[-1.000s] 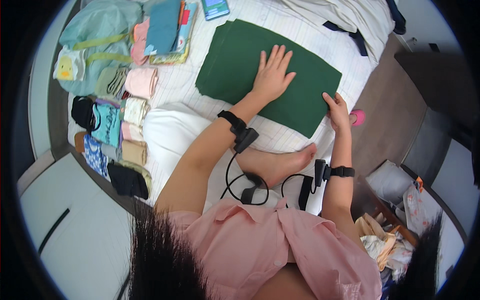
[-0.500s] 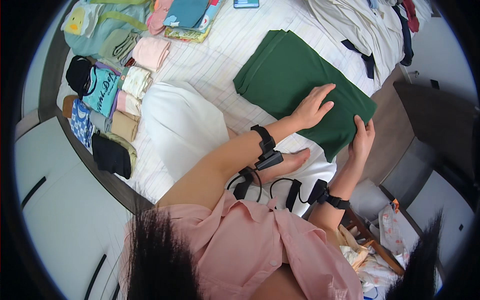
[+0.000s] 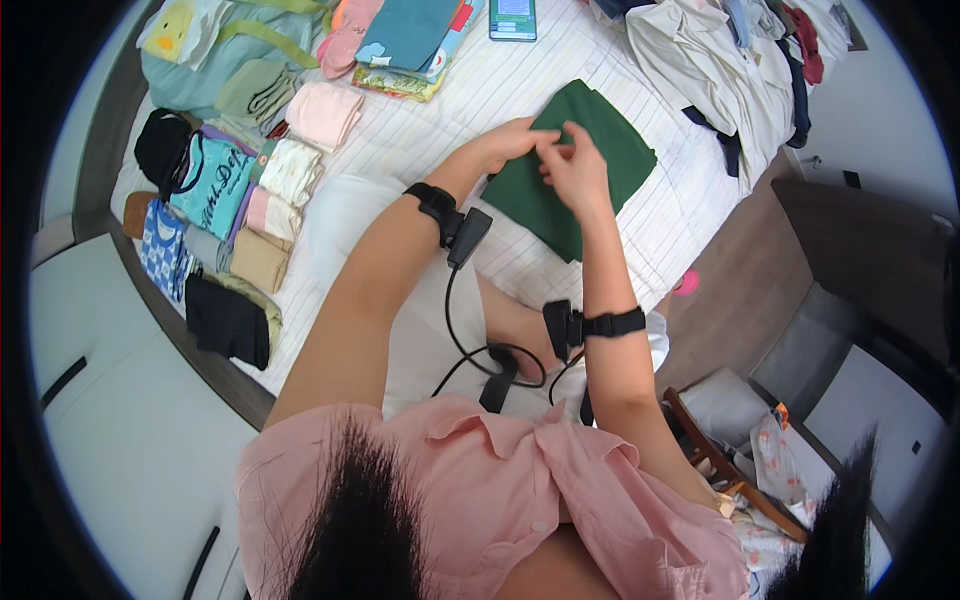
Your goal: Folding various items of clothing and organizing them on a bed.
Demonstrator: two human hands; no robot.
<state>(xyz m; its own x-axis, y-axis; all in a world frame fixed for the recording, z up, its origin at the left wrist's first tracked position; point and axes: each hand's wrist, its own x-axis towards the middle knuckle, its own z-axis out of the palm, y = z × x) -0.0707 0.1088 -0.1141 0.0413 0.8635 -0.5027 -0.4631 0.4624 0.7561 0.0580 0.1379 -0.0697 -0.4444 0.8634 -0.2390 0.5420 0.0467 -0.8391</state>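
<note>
A dark green cloth [image 3: 545, 205], folded into a thick, roughly square bundle, lies on the striped bedsheet in front of me. My left hand [image 3: 512, 143] rests at its left edge, fingers stretched to the right over the fabric. From the near side my right hand [image 3: 580, 175] reaches over the middle of the cloth, its fingers loosely bent and apart. The fingertips of both hands come close together and overlap in view, so whether they touch is unclear.
Rows of folded clothes, among them a turquoise printed garment [image 3: 212, 182] and a pink one [image 3: 325, 115], line the bed's left side. A phone [image 3: 512, 18] lies at the far edge of view. Rumpled white clothing [image 3: 690, 70] is heaped at the far right. A wooden floor [image 3: 745, 250] borders the bed.
The green cloth has become a smaller bundle, its right part folded over to the left. Both hands have moved far and to the left, and my right hand has left the cloth's right corner.
</note>
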